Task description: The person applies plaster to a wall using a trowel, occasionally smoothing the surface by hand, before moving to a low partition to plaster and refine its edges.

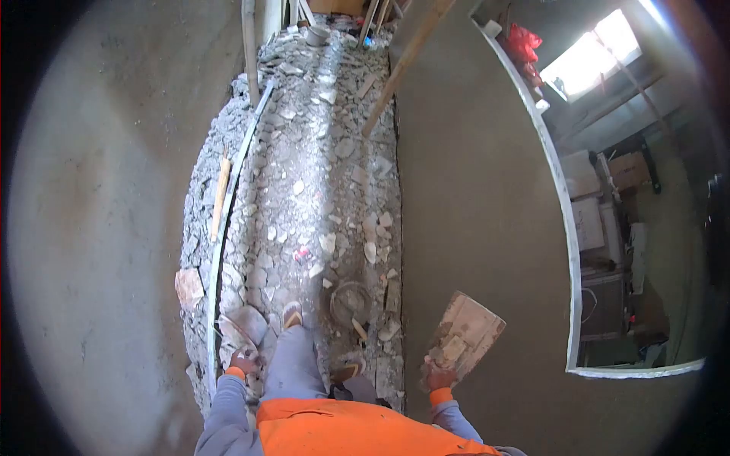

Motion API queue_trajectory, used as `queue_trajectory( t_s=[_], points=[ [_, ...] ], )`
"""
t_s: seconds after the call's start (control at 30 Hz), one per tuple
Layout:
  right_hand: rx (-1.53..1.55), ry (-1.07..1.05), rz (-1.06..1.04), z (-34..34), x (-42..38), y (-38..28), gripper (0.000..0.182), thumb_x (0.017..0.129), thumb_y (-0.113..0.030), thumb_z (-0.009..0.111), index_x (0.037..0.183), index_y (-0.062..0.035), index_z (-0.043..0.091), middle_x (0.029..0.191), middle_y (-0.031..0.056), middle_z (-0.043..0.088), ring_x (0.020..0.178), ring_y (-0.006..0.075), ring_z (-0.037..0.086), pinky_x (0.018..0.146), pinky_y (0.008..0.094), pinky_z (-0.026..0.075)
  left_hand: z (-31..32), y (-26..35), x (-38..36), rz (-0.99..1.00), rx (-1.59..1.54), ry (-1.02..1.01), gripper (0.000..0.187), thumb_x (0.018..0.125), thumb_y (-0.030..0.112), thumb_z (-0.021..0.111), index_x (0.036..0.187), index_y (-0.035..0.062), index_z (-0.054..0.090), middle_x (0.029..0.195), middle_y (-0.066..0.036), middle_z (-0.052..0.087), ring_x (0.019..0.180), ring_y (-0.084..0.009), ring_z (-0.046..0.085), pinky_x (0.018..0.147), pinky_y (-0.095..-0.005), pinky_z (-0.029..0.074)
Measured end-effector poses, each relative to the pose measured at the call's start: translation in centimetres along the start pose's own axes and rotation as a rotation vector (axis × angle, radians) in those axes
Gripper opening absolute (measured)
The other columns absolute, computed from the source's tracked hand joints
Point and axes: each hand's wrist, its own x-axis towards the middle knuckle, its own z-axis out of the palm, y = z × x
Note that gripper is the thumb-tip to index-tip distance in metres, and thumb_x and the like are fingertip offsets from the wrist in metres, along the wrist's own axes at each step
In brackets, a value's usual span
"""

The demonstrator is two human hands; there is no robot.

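Note:
My right hand (439,374) is closed on the near end of a plastering float (473,325). It is a flat, pale reddish board with mortar smears, held over the smooth grey plaster surface (471,190) on the right. At lower left, my left hand (242,363) has its fingers curled beside a pale, plate-like piece (243,327) lying over the rubble. What those fingers hold is too small to make out. Between my hands, a round bucket (350,302) stands on the rubble, with a pale-handled tool (359,328) leaning at its near edge.
Broken rubble (304,197) covers the strip underfoot. A long metal straightedge (239,163) and a wooden piece (221,190) lie along its left side. A wooden pole (407,64) slants across the far right. Beyond a white-edged opening (564,197) are boxes (630,171) and a red bag (523,42).

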Motion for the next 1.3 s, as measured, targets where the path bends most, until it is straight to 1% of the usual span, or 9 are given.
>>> queue_trajectory(
  t_s=[0.17, 0.37, 0.43, 0.57, 0.7, 1.03, 1.1, 1.2, 1.3],
  points=[
    [0.067, 0.119, 0.144, 1.0, 3.2, -3.6, 0.047, 0.067, -0.025, 0.079, 0.105, -0.0026, 0.062, 0.101, 0.0114, 0.065, 0.093, 0.0282, 0.061, 0.081, 0.0389, 0.048, -11.5, -2.1, 2.5, -0.385, -0.87, 0.154, 0.033, 0.095, 0.038, 0.032, 0.116, 0.028, 0.056, 0.103, -0.005, 0.065, 0.098, -0.0142, 0.06, 0.101, -0.0436, 0.028],
    [-0.355, -0.016, 0.41, 0.3, 3.7, -3.3, 0.068, 0.073, -0.054, 0.063, 0.116, -0.0021, 0.058, 0.119, 0.0191, 0.058, 0.115, 0.033, 0.051, 0.094, 0.0445, 0.04, -10.3, -12.2, 1.8, -0.302, -0.043, 0.004, 0.02, 0.084, 0.02, 0.063, 0.1, 0.0081, 0.059, 0.088, -0.004, 0.063, 0.087, -0.0123, 0.058, 0.081, -0.0306, 0.046],
    [-0.168, 0.018, 0.442, -0.2, 2.8, -4.7, 0.071, 0.077, -0.062, 0.053, 0.116, -0.0025, 0.059, 0.123, 0.0206, 0.055, 0.122, 0.0329, 0.046, 0.096, 0.0453, 0.038, -18.6, -8.4, 0.3, -0.556, -1.048, 0.388, 0.016, 0.081, 0.014, 0.064, 0.095, 0.0074, 0.061, 0.079, -0.006, 0.062, 0.075, -0.0148, 0.058, 0.069, -0.0301, 0.048],
    [-0.87, -0.66, 0.353, -1.8, 2.0, -0.9, 0.078, 0.074, -0.068, 0.05, 0.116, -0.0035, 0.059, 0.12, 0.0219, 0.057, 0.115, 0.0329, 0.052, 0.098, 0.0455, 0.038, -14.5, -11.4, 6.0, -0.473, -1.023, 0.493, 0.02, 0.075, 0.016, 0.069, 0.091, 0.006, 0.062, 0.082, -0.008, 0.063, 0.076, -0.0216, 0.061, 0.073, -0.0341, 0.049],
    [-0.717, -0.168, 0.422, 0.5, -0.3, 16.0, 0.066, 0.079, -0.065, 0.048, 0.104, -0.0063, 0.065, 0.105, 0.017, 0.065, 0.101, 0.0332, 0.061, 0.084, 0.0399, 0.048, -18.5, -8.3, 8.8, -0.402, -0.975, 0.47, 0.025, 0.076, 0.021, 0.069, 0.093, 0.0044, 0.062, 0.088, -0.011, 0.064, 0.082, -0.0232, 0.061, 0.076, -0.0364, 0.049],
    [-0.121, -0.425, 0.792, 6.4, 10.7, 2.0, 0.066, 0.063, -0.038, 0.082, 0.114, -0.0047, 0.056, 0.107, 0.0098, 0.064, 0.106, 0.0215, 0.057, 0.089, 0.0347, 0.045, -23.3, -11.2, 18.8, -0.2, -0.859, 0.457, 0.031, 0.074, 0.025, 0.069, 0.097, 0.005, 0.062, 0.081, -0.012, 0.065, 0.075, -0.0233, 0.061, 0.071, -0.0353, 0.049],
    [-0.705, -0.587, 0.326, 9.3, 13.8, -2.6, 0.062, 0.062, -0.031, 0.083, 0.111, -0.0031, 0.057, 0.103, 0.0093, 0.064, 0.097, 0.0204, 0.06, 0.084, 0.0361, 0.048, -27.7, -11.9, 19.8, -0.449, -0.94, 0.336, 0.031, 0.074, 0.027, 0.07, 0.096, 0.0073, 0.063, 0.085, -0.011, 0.065, 0.076, -0.022, 0.061, 0.074, -0.0344, 0.049],
    [0.102, 0.191, 0.603, 8.9, 16.7, -16.8, 0.059, 0.069, -0.039, 0.076, 0.112, -0.0031, 0.059, 0.105, 0.0144, 0.064, 0.091, 0.0299, 0.062, 0.081, 0.0382, 0.049, -32.3, -15.3, 22.8, -0.476, -0.722, 0.255, 0.028, 0.07, 0.023, 0.07, 0.095, 0.0125, 0.066, 0.094, -0.012, 0.065, 0.084, -0.0296, 0.062, 0.078, -0.0351, 0.05],
    [0.188, 0.113, 0.75, 10.9, 22.1, -16.2, 0.067, 0.063, -0.037, 0.079, 0.112, 0.0018, 0.058, 0.11, 0.0194, 0.062, 0.103, 0.028, 0.059, 0.086, 0.0386, 0.047, -34.7, -22.2, 28.3, -0.237, -0.574, 0.345, 0.03, 0.074, 0.026, 0.068, 0.1, 0.0122, 0.062, 0.095, -0.01, 0.064, 0.087, -0.0261, 0.06, 0.082, -0.0372, 0.046]
  ],
)
